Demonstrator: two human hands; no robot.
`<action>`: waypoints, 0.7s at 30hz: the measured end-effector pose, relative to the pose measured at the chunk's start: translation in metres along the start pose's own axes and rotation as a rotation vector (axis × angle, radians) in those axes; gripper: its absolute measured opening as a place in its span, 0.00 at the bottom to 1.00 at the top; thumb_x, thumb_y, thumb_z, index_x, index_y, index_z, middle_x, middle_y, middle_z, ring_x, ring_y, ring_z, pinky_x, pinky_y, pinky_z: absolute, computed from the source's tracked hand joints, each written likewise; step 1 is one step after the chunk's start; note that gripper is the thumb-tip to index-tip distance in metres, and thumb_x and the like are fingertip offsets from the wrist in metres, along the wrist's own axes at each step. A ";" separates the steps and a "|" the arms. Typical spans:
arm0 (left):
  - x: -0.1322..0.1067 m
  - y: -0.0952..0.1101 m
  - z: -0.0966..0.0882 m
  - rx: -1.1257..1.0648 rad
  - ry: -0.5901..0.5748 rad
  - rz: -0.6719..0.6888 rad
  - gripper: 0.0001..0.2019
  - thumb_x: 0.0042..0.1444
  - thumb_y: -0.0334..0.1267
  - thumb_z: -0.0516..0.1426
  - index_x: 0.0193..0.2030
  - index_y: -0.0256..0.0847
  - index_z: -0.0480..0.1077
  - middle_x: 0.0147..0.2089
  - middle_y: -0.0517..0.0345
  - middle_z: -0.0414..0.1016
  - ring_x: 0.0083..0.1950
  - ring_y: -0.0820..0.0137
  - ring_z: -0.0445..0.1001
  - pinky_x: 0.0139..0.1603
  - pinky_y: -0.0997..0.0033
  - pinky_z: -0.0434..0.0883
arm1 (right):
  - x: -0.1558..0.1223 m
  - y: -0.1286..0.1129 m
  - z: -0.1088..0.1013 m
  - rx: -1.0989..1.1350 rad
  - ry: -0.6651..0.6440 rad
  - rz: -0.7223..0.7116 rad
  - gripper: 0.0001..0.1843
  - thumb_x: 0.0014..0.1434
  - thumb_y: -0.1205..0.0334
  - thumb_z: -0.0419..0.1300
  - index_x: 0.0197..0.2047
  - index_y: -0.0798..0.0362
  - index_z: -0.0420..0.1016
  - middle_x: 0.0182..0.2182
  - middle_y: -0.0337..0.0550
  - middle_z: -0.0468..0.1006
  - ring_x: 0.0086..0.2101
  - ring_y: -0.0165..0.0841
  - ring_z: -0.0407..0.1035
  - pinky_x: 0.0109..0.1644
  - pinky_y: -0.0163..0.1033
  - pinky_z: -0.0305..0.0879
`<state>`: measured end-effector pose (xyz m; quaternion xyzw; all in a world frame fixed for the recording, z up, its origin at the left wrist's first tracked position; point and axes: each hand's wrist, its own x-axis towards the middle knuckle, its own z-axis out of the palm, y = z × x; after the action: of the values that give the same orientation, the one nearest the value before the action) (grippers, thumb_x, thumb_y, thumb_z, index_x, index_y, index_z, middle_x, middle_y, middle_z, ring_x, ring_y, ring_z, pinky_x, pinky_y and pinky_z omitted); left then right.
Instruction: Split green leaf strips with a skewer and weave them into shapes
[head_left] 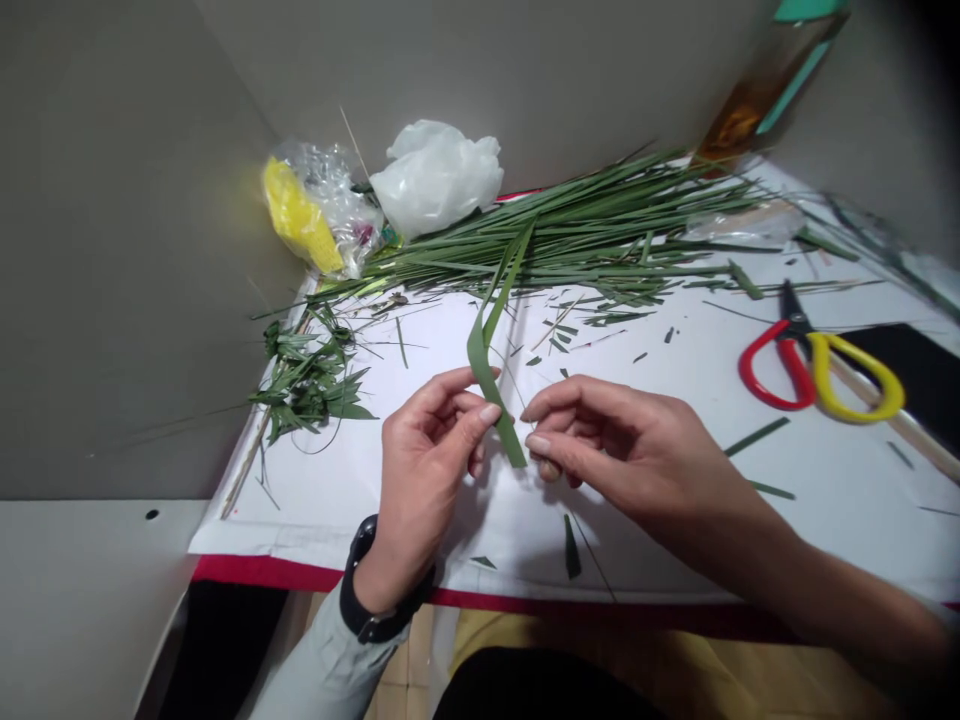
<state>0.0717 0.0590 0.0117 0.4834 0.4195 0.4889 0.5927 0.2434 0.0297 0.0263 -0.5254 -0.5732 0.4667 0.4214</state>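
My left hand (431, 455) pinches a long green leaf strip (491, 375) between thumb and fingers near its lower end. The strip bends upward and away toward a pile of long green leaves (592, 230) at the back of the white table cover (825, 480). My right hand (622, 445) is just right of the strip, fingers curled and pinched at its bottom end. Both hands hover low over the table's front middle. A black watch sits on my left wrist.
Scissors with a red and a yellow handle (817, 365) lie at the right. Leaf scraps (307, 380) are heaped at the left edge. A white plastic bag (435, 175) and a clear bag with something yellow (307, 215) sit at the back. A bottle (757, 95) stands back right.
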 end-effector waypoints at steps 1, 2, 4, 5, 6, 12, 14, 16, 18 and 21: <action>0.000 0.000 0.001 0.012 0.002 -0.010 0.11 0.57 0.35 0.67 0.47 0.42 0.78 0.29 0.65 0.72 0.23 0.82 0.64 0.22 0.82 0.63 | 0.001 0.000 0.001 0.016 0.027 -0.013 0.04 0.59 0.64 0.65 0.39 0.51 0.76 0.25 0.32 0.79 0.25 0.25 0.73 0.29 0.27 0.69; 0.000 -0.001 0.001 0.028 0.002 -0.017 0.11 0.57 0.35 0.67 0.47 0.42 0.78 0.29 0.65 0.71 0.22 0.82 0.63 0.22 0.82 0.63 | 0.002 0.001 0.001 0.015 0.053 -0.027 0.05 0.58 0.65 0.65 0.39 0.51 0.76 0.25 0.32 0.79 0.25 0.25 0.73 0.29 0.27 0.69; 0.000 -0.001 0.002 0.063 -0.004 -0.028 0.11 0.58 0.36 0.66 0.48 0.42 0.78 0.29 0.65 0.71 0.22 0.82 0.63 0.22 0.82 0.62 | 0.002 0.000 0.003 -0.038 0.095 -0.060 0.05 0.57 0.68 0.65 0.38 0.51 0.75 0.25 0.32 0.79 0.25 0.24 0.73 0.30 0.26 0.69; -0.001 -0.001 0.003 0.076 -0.010 -0.033 0.11 0.58 0.36 0.66 0.48 0.43 0.79 0.29 0.65 0.71 0.23 0.82 0.63 0.22 0.82 0.62 | 0.002 0.000 0.004 -0.080 0.109 -0.081 0.06 0.57 0.69 0.65 0.37 0.51 0.75 0.25 0.31 0.79 0.25 0.23 0.73 0.30 0.25 0.68; -0.002 -0.001 0.003 0.088 -0.015 -0.039 0.11 0.58 0.36 0.66 0.48 0.43 0.79 0.29 0.65 0.71 0.23 0.82 0.63 0.23 0.82 0.62 | 0.002 -0.001 0.004 -0.125 0.121 -0.099 0.06 0.56 0.71 0.65 0.37 0.51 0.75 0.25 0.31 0.79 0.25 0.23 0.73 0.31 0.25 0.68; -0.007 -0.004 0.001 0.127 -0.042 -0.067 0.11 0.60 0.36 0.65 0.50 0.45 0.79 0.32 0.64 0.72 0.26 0.82 0.63 0.24 0.81 0.61 | -0.006 0.001 0.004 -0.317 0.142 -0.229 0.07 0.58 0.73 0.64 0.35 0.50 0.75 0.24 0.30 0.78 0.24 0.23 0.70 0.32 0.28 0.66; -0.009 -0.005 0.001 0.123 -0.068 -0.084 0.11 0.60 0.36 0.65 0.50 0.46 0.79 0.32 0.64 0.71 0.26 0.82 0.63 0.25 0.81 0.61 | -0.008 0.004 0.006 -0.357 0.147 -0.259 0.07 0.59 0.73 0.63 0.34 0.51 0.76 0.24 0.31 0.77 0.24 0.23 0.69 0.32 0.28 0.65; -0.011 -0.007 0.002 0.104 -0.077 -0.100 0.12 0.61 0.37 0.65 0.51 0.46 0.79 0.32 0.65 0.70 0.25 0.82 0.63 0.24 0.81 0.61 | -0.011 0.006 0.008 -0.387 0.142 -0.267 0.07 0.59 0.73 0.63 0.33 0.52 0.76 0.23 0.31 0.76 0.23 0.22 0.69 0.31 0.28 0.63; -0.013 -0.010 0.003 0.070 -0.083 -0.115 0.12 0.61 0.38 0.64 0.52 0.46 0.79 0.31 0.65 0.68 0.25 0.82 0.62 0.24 0.82 0.62 | -0.013 0.007 0.010 -0.409 0.136 -0.263 0.07 0.59 0.73 0.63 0.32 0.52 0.76 0.23 0.30 0.76 0.23 0.22 0.68 0.30 0.28 0.62; -0.015 -0.013 0.004 0.016 -0.102 -0.111 0.12 0.62 0.37 0.63 0.53 0.45 0.78 0.30 0.65 0.66 0.25 0.82 0.64 0.26 0.81 0.64 | -0.016 0.007 0.011 -0.424 0.141 -0.260 0.08 0.58 0.74 0.63 0.31 0.51 0.76 0.22 0.29 0.76 0.23 0.21 0.67 0.29 0.27 0.61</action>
<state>0.0754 0.0427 0.0000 0.4883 0.4189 0.4269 0.6355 0.2357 0.0129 0.0175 -0.5551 -0.6902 0.2403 0.3973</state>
